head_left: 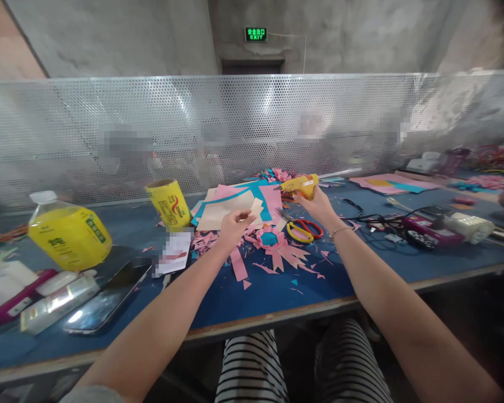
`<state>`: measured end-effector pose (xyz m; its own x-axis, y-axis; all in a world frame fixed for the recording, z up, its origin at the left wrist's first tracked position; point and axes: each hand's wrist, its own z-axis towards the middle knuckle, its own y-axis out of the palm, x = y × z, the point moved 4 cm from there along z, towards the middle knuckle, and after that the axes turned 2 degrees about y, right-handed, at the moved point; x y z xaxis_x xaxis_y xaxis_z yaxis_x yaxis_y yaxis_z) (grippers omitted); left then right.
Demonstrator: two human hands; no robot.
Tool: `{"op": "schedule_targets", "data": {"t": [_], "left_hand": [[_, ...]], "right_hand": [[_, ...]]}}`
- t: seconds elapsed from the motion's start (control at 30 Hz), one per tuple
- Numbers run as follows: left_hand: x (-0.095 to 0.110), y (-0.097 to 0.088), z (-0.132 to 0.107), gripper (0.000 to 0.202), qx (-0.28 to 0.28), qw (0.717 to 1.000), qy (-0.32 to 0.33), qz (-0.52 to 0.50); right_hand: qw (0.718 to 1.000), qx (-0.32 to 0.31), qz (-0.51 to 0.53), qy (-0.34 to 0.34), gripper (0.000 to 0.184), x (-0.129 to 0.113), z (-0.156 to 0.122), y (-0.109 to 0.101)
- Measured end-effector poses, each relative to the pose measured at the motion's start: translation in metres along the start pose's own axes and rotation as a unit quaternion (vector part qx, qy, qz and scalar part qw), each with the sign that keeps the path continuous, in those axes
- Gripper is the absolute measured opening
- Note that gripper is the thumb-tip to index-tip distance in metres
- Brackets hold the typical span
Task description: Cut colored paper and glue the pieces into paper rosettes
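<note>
Between the fingers of my left hand [235, 224] is a small cream paper strip [257, 207], held above the paper sheets. My right hand [315, 204] is wrapped round a yellow glue gun [299, 184], its nozzle pointing left. Below and between the hands lies a pink paper rosette [270, 239] with a blue centre and pink tails. Scissors [304, 230] with red and yellow handles rest just right of it. Cream, blue and pink paper sheets [224, 210] are stacked behind my left hand.
A cut-open yellow container [168, 204] and a jug of yellow liquid [67, 235] stand on the left, near a phone [107, 296]. Pink scraps [237, 263] litter the blue table. Cables [373, 219] and a purple box [432, 229] lie right. A perforated metal screen [252, 129] rises behind.
</note>
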<state>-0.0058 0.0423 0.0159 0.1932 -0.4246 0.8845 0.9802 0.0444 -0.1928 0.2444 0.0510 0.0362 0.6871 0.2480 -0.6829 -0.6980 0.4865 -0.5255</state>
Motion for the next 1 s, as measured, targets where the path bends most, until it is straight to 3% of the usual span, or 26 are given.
{"op": "schedule_targets", "data": {"t": [0.1, 0.4, 0.57, 1.0], "left_hand": [[0.003, 0.002, -0.002, 0.03, -0.003, 1.0, 0.003, 0.007], [0.003, 0.007, -0.004, 0.025, -0.044, 0.998, 0.027, 0.029], [0.004, 0.007, -0.005, 0.025, -0.047, 0.998, 0.033, 0.04], [0.007, 0.007, -0.006, 0.027, -0.047, 0.998, 0.031, 0.04]], "right_hand": [[0.998, 0.036, -0.055, 0.012, 0.051, -0.01, -0.007, 0.0], [0.988, 0.023, -0.144, -0.056, 0.049, -0.02, -0.012, 0.008], [0.986, 0.013, -0.156, -0.058, 0.041, -0.018, -0.012, 0.009], [0.982, 0.023, -0.164, -0.094, 0.04, -0.012, -0.006, 0.009]]}}
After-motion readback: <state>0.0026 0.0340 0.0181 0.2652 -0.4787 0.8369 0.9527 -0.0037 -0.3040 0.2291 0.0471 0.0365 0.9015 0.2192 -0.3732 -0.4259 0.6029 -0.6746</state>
